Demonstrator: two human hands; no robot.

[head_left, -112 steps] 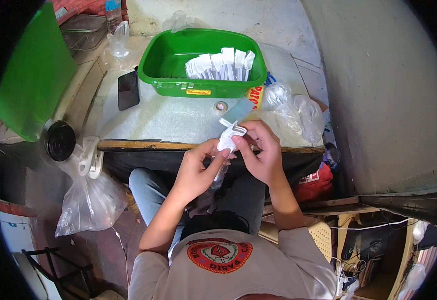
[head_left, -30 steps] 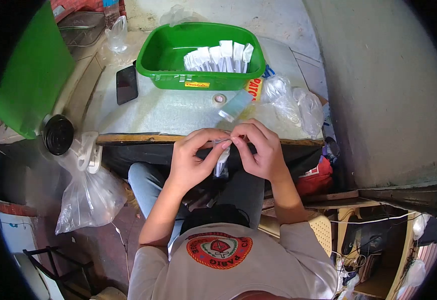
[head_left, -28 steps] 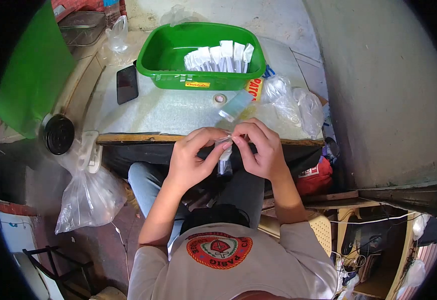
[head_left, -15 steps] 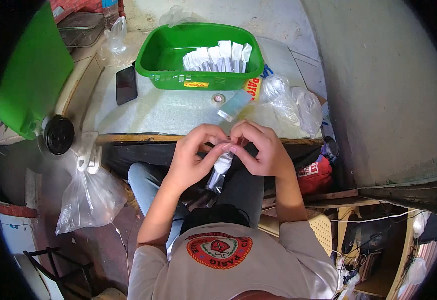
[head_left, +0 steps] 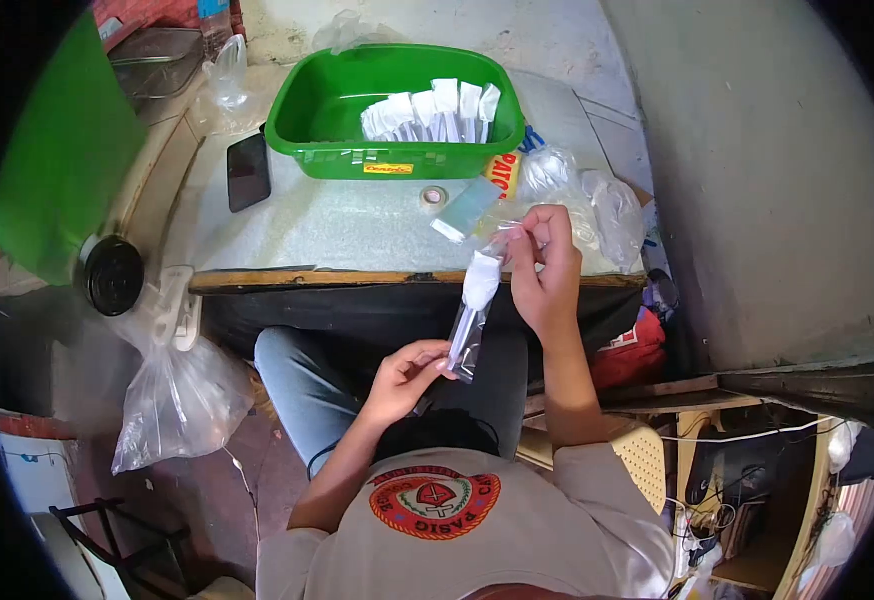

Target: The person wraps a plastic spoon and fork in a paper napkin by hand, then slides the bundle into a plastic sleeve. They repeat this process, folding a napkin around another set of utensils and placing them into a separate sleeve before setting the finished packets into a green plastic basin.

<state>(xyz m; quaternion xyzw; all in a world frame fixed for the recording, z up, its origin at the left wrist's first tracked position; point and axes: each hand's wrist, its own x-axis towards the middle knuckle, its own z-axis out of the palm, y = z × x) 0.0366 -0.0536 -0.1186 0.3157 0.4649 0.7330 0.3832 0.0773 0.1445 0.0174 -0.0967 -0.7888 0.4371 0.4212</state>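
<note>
A slim clear plastic sleeve (head_left: 471,318) with a white wrapped piece at its upper part is held at a tilt over my lap. My left hand (head_left: 407,380) pinches the lower end of the sleeve between thumb and fingers. At the upper end, my right hand (head_left: 549,268) has thumb and fingers closed on the sleeve's thin clear plastic, just above the table's front edge. Beyond them, a green basin (head_left: 337,160) holds a row of several similar white-topped sleeves (head_left: 427,115).
On the table (head_left: 307,235) lie a black phone (head_left: 249,173), a tape roll (head_left: 433,197), a stack of clear sleeves (head_left: 465,210), a yellow packet (head_left: 503,170) and crumpled plastic bags (head_left: 612,220). A clear bag (head_left: 182,400) hangs from the left edge. A wall (head_left: 757,200) stands right.
My left hand has moved down to the sleeve's lower end. My right hand has moved up and right with the upper end. Before, both hands were together at the top.
</note>
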